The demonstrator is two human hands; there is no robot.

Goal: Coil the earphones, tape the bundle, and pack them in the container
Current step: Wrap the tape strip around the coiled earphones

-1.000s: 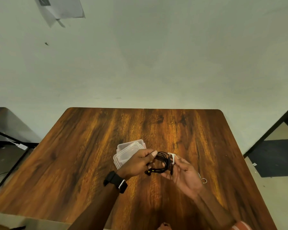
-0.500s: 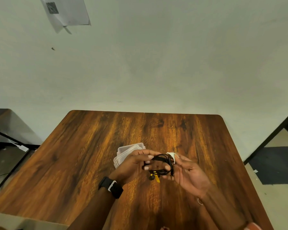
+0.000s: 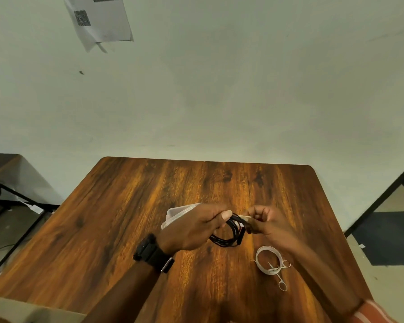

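Black earphones (image 3: pixel 229 236) hang as a coiled bundle between both hands above the wooden table (image 3: pixel 126 217). My left hand (image 3: pixel 194 227) pinches the coil's upper left side between thumb and fingers. My right hand (image 3: pixel 266 222) pinches the coil's right side, where a short strip of white tape (image 3: pixel 245 217) lies across the cable. The clear plastic container (image 3: pixel 175 212) sits on the table behind my left hand, mostly hidden by it.
A roll of white tape (image 3: pixel 262 251) lies on the table near my right forearm, with small metal scissors (image 3: pixel 280 277) resting across it. A black watch is on my left wrist. A paper sheet hangs on the wall at upper left.
Both hands have lifted slightly and turned the coil. My right hand's fingers have curled in and closed over the taped side. The tape roll and scissors have come into view.
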